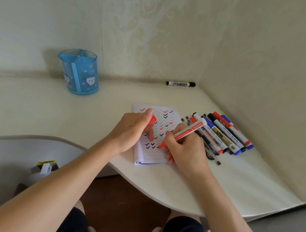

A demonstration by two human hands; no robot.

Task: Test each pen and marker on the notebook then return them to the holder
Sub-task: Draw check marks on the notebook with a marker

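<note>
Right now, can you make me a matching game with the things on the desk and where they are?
Things:
1. red cap
2. red marker
3. black marker
4. blue holder

Places:
A. alone by the back wall
B. left side of the desk, nothing showing above its rim
C. pinched in the left hand
D. in the right hand, tip on the notebook

Pairs: 1-C, 2-D, 3-A, 4-B

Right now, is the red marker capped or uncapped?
Uncapped. The right hand presses the red marker tip onto the notebook, while the left hand holds its red cap.
</note>
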